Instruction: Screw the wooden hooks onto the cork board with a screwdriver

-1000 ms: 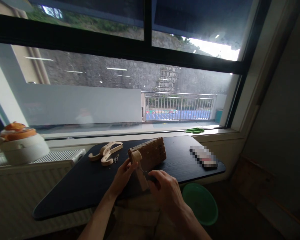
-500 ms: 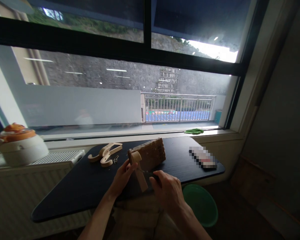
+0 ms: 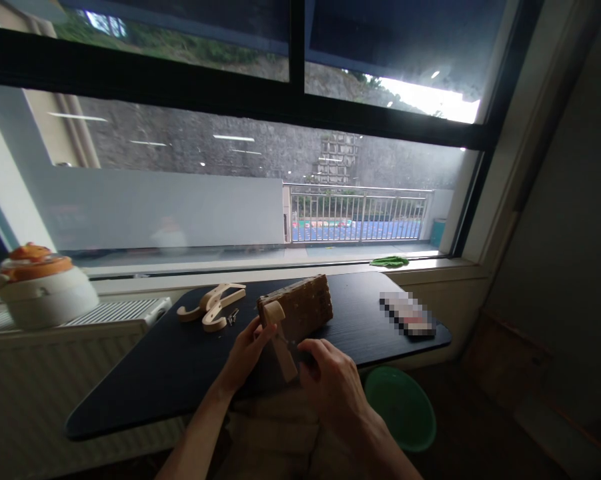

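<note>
The person's left hand [image 3: 250, 348] grips a wooden hook [image 3: 283, 353], the thumb pressed on its face, and keeps it against the near end of a brown block [image 3: 300, 305]. The hook slants, curved end up and straight end down toward the bench edge. The block sits tilted over the middle of the bench [image 3: 170, 380]; its underside is hidden. The right hand [image 3: 330, 373] is closed around a slim tool [image 3: 293, 345], most of it covered by the fingers, with its thin end pointing at the hook's face; whether the tip touches cannot be made out. Left of the block lie more wooden hooks [image 3: 212, 305], overlapping, with a few screws [image 3: 233, 317] just beside them. A pixelated flat thing [image 3: 409, 315] lies at the bench's right end.
</note>
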{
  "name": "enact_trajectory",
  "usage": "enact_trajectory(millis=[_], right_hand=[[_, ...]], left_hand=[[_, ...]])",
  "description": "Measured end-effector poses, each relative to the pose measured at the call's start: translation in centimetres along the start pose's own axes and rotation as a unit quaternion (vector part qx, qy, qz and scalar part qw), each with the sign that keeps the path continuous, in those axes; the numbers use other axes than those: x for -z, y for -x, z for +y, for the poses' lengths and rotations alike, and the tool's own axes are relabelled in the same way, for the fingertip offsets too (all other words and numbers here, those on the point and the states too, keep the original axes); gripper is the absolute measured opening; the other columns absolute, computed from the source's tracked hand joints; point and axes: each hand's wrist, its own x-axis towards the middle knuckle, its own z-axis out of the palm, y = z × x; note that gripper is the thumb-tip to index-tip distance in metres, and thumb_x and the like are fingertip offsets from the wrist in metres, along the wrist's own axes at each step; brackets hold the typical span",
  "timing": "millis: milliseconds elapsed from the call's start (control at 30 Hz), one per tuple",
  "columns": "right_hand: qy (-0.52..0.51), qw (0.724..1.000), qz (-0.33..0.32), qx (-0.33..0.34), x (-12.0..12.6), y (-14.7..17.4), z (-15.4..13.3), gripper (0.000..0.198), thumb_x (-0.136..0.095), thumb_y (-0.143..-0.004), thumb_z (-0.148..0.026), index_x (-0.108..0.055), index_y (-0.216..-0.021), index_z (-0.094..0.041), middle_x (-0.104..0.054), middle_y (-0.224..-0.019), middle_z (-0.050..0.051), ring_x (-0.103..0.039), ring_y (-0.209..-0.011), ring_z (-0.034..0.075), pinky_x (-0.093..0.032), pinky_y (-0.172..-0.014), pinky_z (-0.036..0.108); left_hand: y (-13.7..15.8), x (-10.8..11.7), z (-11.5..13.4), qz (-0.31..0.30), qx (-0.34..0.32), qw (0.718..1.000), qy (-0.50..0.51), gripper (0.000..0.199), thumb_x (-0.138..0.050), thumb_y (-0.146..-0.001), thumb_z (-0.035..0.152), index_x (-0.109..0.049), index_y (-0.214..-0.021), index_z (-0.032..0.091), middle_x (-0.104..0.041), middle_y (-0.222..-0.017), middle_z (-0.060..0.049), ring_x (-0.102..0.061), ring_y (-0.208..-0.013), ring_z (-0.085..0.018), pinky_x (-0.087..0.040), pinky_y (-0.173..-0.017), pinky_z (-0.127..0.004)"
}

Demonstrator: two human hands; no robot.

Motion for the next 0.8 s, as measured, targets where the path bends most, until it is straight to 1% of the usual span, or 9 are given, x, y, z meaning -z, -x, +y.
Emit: enact_trajectory(millis=[100, 233, 333, 467, 600, 700, 800], right_hand=[[-0.001, 1.0, 0.006, -0.003, -0.1, 0.08, 0.12, 0.031, -0.053, -0.074, -0.013, -0.059, -0.102, -0.025, -0.065, -0.093, -0.001, -0.06, -0.076, 0.014, -0.039, -0.069, 0.023], [0.02, 1.0, 0.005, -0.022, 0.1, 0.09, 0.01, 0.024, -0.053, -0.078, -0.019, -0.059, -0.101, -0.024, -0.068, -0.087, -0.001, -0.061, -0.072, 0.014, -0.038, -0.066, 0.024], [0.043, 0.998, 0.0, -0.042, 0.2, 0.03, -0.09, 0.021, -0.052, -0.08, -0.024, -0.06, -0.1, -0.024, -0.069, -0.082, -0.001, -0.063, -0.071, 0.016, -0.037, -0.063, 0.024], [0.063, 0.996, 0.005, -0.057, 0.11, -0.05, 0.05, 0.021, -0.049, -0.084, -0.028, -0.061, -0.1, -0.025, -0.07, -0.084, 0.0, -0.064, -0.075, 0.017, -0.037, -0.065, 0.025], [0.064, 0.997, 0.016, -0.034, 0.04, -0.05, 0.4, 0.02, -0.049, -0.084, -0.03, -0.062, -0.099, -0.027, -0.068, -0.085, -0.001, -0.062, -0.075, 0.015, -0.036, -0.066, 0.024], [0.046, 0.998, 0.024, -0.018, -0.02, 0.0, 0.52, 0.023, -0.047, -0.085, -0.027, -0.058, -0.105, -0.028, -0.065, -0.087, -0.001, -0.06, -0.077, 0.015, -0.036, -0.067, 0.023], [0.028, 0.999, 0.014, -0.007, -0.2, 0.01, 0.51, 0.022, -0.045, -0.084, -0.024, -0.058, -0.102, -0.027, -0.062, -0.085, 0.0, -0.058, -0.075, 0.014, -0.036, -0.065, 0.023]], left_hand=[[0.0, -0.02, 0.01, -0.001, 0.0, 1.0, 0.0, 0.04, -0.055, -0.076, 0.046, -0.061, -0.102, 0.017, -0.061, -0.076, 0.0, -0.052, -0.068, -0.015, -0.04, -0.062, -0.023], [-0.04, -0.01, -0.01, -0.006, 0.0, 1.0, -0.002, 0.039, -0.055, -0.077, 0.045, -0.06, -0.104, 0.017, -0.062, -0.081, -0.001, -0.053, -0.072, -0.016, -0.041, -0.065, -0.024], [-0.03, -0.02, -0.01, -0.005, 0.001, 1.0, 0.001, 0.04, -0.054, -0.077, 0.046, -0.059, -0.105, 0.017, -0.061, -0.079, 0.0, -0.054, -0.073, -0.016, -0.041, -0.065, -0.023], [-0.03, -0.04, 0.0, -0.014, 0.002, 1.0, 0.0, 0.039, -0.053, -0.078, 0.045, -0.058, -0.106, 0.018, -0.059, -0.075, 0.001, -0.053, -0.073, -0.016, -0.041, -0.064, -0.023], [-0.06, -0.01, 0.06, -0.008, 0.002, 1.0, -0.005, 0.039, -0.053, -0.078, 0.045, -0.059, -0.104, 0.018, -0.059, -0.076, 0.001, -0.051, -0.069, -0.015, -0.039, -0.061, -0.021], [-0.01, 0.06, 0.18, 0.001, 0.004, 1.0, -0.011, 0.035, -0.055, -0.076, 0.045, -0.061, -0.097, 0.017, -0.055, -0.068, 0.003, -0.047, -0.063, -0.012, -0.036, -0.057, -0.02], [0.09, 0.09, 0.36, 0.002, 0.005, 1.0, -0.015, 0.033, -0.056, -0.076, 0.045, -0.061, -0.094, 0.017, -0.05, -0.063, 0.005, -0.043, -0.059, -0.011, -0.034, -0.055, -0.02]])
